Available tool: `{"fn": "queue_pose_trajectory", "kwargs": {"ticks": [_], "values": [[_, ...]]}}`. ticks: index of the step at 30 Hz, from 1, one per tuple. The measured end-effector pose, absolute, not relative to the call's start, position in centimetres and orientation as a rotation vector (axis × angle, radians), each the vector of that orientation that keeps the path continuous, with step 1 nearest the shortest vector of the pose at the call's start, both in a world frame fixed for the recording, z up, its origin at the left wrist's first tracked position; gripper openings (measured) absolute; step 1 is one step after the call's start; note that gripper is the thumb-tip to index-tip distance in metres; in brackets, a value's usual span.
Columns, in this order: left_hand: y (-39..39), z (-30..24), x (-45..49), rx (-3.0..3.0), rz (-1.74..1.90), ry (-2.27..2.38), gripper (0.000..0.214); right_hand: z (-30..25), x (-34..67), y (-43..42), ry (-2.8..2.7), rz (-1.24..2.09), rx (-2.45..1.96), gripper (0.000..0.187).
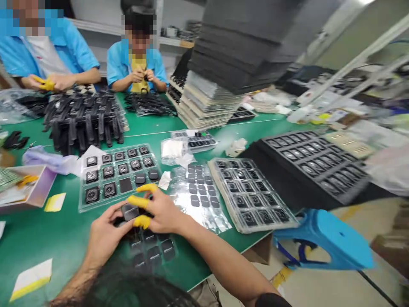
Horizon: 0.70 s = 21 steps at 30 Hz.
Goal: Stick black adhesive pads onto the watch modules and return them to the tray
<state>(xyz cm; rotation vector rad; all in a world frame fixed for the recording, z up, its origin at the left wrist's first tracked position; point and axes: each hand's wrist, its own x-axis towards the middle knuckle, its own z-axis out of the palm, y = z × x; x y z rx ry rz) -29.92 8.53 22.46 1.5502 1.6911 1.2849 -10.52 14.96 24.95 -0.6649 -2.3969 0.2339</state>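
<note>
Clear plastic tray [100, 181] holds rows of black watch bodies [109, 189]

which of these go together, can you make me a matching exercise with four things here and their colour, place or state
1. right hand
2. plastic stool
3. watch straps
4. left hand

A. bright blue
B. bare-fingered, holding a dark rounded-square piece
C. wearing yellow finger cots
D. black, piled on the green table

Pairs: 1-C; 2-A; 3-D; 4-B

Sm. dk. sq. piece [129, 211], rounded corners, held in fingers [139, 201], nr. clear tray [101, 202].
</note>
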Motion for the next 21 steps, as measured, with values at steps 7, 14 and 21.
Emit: {"fn": "queue_pose_trajectory", "kwargs": {"ticks": [7,14,21], "values": [[8.4,24.5,-29.4,1.332,1.368,1.686,0.051,26.2,-10.3,15.1,-2.65,-0.22,-0.903,0.06],[8.8,23.7,-29.9,1.365,1.381,1.702,0.065,26.1,-9.6,15.1,-2.585,-0.332,-0.921,0.054],[7.9,23.0,-29.0,1.652,1.319,1.65,0.048,25.1,-10.6,14.0,-2.154,0.515,-0.942,0.038]]}}
